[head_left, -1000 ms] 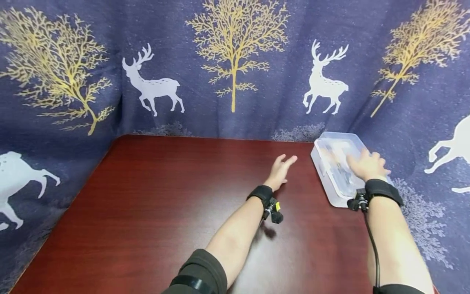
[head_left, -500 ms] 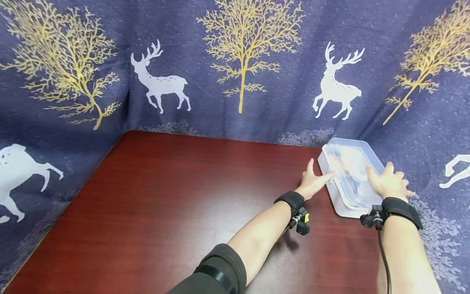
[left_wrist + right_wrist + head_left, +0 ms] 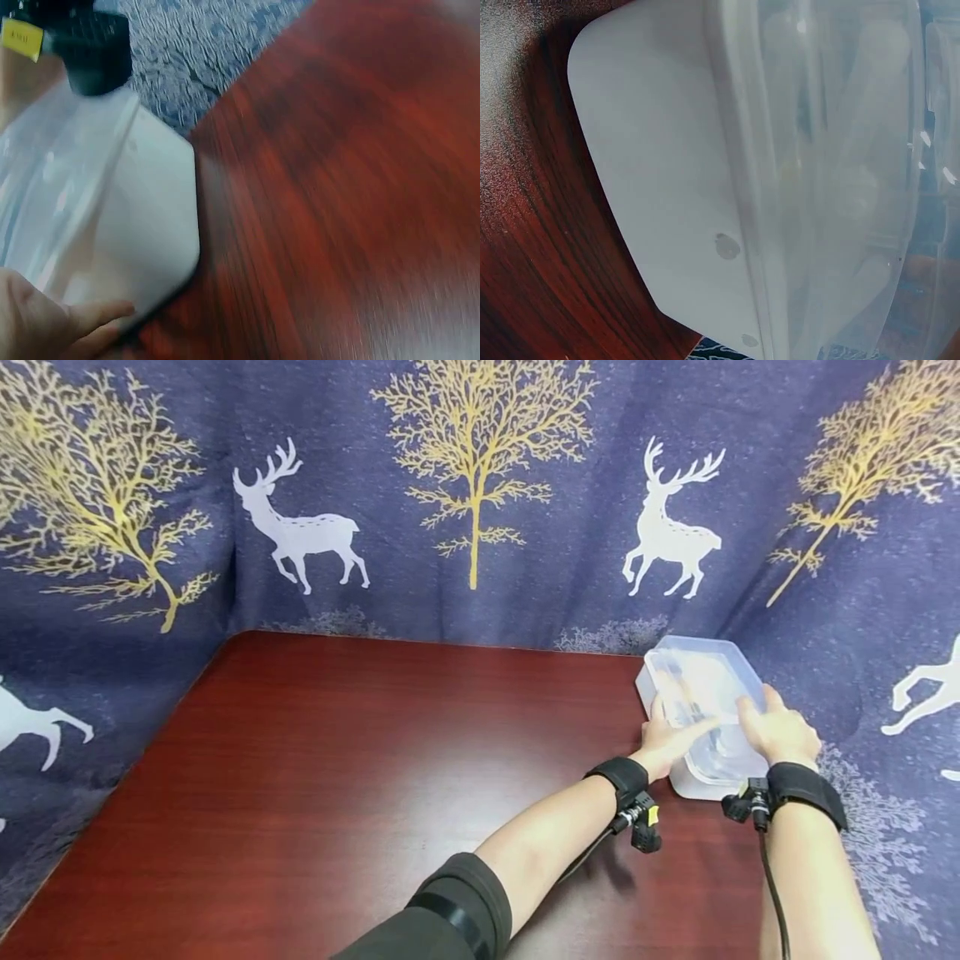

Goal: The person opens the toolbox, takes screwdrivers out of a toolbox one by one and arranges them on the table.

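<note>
A white storage box [image 3: 693,785] with a clear lid [image 3: 708,677] stands at the table's far right corner. Pale, long shapes show through the lid, too blurred to name. My left hand [image 3: 663,747] lies against the box's left side, its thumb stretched over the lid. In the left wrist view, that hand's straight fingers [image 3: 101,315] meet the white wall [image 3: 154,202]. My right hand [image 3: 783,735] is at the box's right edge, thumb toward the lid, its other fingers partly hidden. The right wrist view shows the box's wall [image 3: 645,135] up close.
The dark red table [image 3: 375,777] extends left of the box. A blue curtain [image 3: 420,502] with deer and trees hangs behind the table and along its sides, close to the box. A black cable [image 3: 776,877] runs along the right forearm.
My left hand has moved right, from above the table to the box's left side. The right hand has come down from over the lid to the right edge. The box looks unmoved.
</note>
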Tool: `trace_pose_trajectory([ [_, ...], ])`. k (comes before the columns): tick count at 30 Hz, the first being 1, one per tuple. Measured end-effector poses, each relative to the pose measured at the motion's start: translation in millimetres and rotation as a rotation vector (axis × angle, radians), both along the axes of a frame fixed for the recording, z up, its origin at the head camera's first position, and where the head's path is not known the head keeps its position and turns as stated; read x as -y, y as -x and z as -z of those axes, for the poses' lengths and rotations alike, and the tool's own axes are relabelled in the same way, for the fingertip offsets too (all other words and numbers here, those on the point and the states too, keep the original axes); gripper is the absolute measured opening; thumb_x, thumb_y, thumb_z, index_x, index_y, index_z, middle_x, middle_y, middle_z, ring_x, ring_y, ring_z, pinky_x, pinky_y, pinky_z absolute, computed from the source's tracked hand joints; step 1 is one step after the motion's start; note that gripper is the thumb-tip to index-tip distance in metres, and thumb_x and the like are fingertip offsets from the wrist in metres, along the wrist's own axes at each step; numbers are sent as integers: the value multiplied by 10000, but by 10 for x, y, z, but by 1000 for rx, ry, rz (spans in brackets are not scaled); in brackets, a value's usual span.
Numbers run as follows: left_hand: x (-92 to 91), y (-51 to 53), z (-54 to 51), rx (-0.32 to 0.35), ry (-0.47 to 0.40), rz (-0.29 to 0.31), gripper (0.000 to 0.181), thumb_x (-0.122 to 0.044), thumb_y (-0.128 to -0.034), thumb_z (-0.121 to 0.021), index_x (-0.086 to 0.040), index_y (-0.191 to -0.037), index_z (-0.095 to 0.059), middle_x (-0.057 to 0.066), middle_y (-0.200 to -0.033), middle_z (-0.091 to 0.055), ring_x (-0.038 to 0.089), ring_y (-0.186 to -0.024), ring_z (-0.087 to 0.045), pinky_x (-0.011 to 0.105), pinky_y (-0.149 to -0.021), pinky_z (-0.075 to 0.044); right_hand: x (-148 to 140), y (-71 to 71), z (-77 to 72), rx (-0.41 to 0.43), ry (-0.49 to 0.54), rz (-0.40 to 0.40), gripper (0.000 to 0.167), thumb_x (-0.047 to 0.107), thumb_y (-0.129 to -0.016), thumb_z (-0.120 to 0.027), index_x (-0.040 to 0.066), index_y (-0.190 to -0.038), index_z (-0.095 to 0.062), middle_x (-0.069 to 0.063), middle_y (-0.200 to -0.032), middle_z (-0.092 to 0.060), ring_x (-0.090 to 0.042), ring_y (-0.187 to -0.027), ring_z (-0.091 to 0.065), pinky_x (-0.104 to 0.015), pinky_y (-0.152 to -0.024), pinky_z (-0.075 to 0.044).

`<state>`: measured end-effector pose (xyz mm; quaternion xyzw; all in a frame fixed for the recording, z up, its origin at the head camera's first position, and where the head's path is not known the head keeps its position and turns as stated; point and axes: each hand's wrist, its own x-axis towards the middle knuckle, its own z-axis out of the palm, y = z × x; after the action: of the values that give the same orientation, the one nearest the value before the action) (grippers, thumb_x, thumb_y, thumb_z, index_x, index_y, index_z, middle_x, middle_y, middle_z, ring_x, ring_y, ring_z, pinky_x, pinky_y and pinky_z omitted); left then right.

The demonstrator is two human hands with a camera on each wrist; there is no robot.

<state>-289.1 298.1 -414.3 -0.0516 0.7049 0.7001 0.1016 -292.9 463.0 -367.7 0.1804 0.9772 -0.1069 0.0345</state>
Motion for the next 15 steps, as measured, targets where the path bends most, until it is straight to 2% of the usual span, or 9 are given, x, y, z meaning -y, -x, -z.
trace_pose_trajectory([
  [3,-52,-39,-35,-5,-30,-56,837,-410,-667,-860,-382,-1379,-420,-26,-1351,-524,209,-1247,-456,333,-961,-474,28,12,10,9,-1,-2,812,643,-925,-97,123,-1543,-2,-439,-1410,-282,-655,-1175,-363,-677,-871,-381],
  [5,-66,-65,-38,-5,-10,-71,867,-408,-658,-864,-362,-1397,-414,-15,-1366,-524,229,-1268,-451,335,-980,-467,37,9,19,6,-11,-2,813,639,-925,-98,117,-1542,-13,-439,-1404,-292,-652,-1168,-375,-675,-863,-390],
  [8,-57,-84,-5,-17,55,-54,909,-434,-662,-850,-368,-1434,-374,-13,-1387,-528,215,-1277,-481,314,-991,-467,47,1,34,-2,-22,0,812,634,-925,-99,109,-1541,-31,-442,-1393,-305,-649,-1158,-392,-672,-845,-405],
  [11,-13,-75,38,-61,124,-33,913,-475,-676,-826,-365,-1449,-353,-33,-1370,-562,190,-1254,-525,283,-971,-476,77,2,45,-10,-18,1,804,634,-925,-106,123,-1543,-42,-435,-1397,-309,-644,-1161,-395,-676,-836,-409],
  [15,79,-42,53,-82,142,-7,926,-519,-682,-803,-377,-1464,-329,-34,-1374,-561,195,-1246,-534,296,-958,-482,167,8,34,-24,7,15,795,636,-927,-121,144,-1546,-41,-423,-1414,-302,-635,-1174,-386,-686,-835,-394],
])
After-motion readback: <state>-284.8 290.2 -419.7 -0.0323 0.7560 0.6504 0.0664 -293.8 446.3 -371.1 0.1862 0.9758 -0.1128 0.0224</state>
